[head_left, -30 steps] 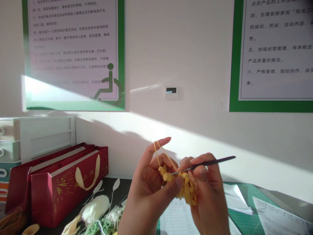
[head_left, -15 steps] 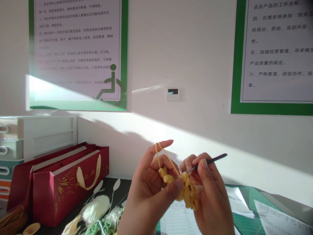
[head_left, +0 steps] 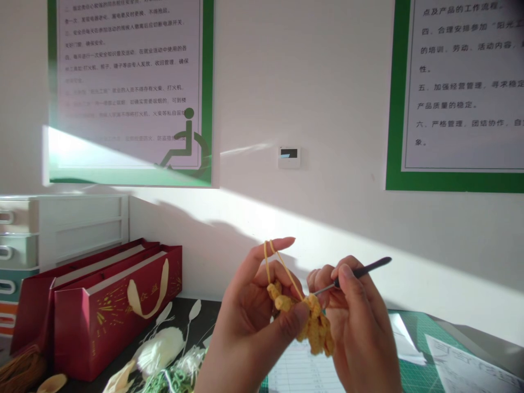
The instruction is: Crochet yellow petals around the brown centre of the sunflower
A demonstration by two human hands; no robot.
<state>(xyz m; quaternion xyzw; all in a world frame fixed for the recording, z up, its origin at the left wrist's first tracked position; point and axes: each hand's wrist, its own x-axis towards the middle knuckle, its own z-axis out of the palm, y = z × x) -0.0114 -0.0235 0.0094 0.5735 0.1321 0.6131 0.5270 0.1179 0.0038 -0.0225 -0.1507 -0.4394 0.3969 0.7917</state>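
Observation:
My left hand [head_left: 251, 311] pinches a small yellow crocheted piece [head_left: 316, 326] between thumb and fingers. A strand of yellow yarn [head_left: 282, 270] runs up from the piece and loops over my raised left index finger. My right hand [head_left: 358, 322] grips a slim crochet hook with a dark handle [head_left: 362, 274], like a pencil. Its thin metal tip reaches toward the top of the crocheted piece. The two hands sit close together, and my fingers hide part of the piece.
Red paper gift bags [head_left: 110, 311] stand left of my hands, before a white drawer unit [head_left: 61, 229]. Cream yarn [head_left: 159, 349] and green yarn lie on the dark table. A green cutting mat [head_left: 413, 344] with papers [head_left: 466, 365] lies to the right.
My right hand and the hook have shifted slightly right, and the hook tip now sits nearer the piece's top edge. The crocheted piece hangs a little lower, and the view has settled slightly.

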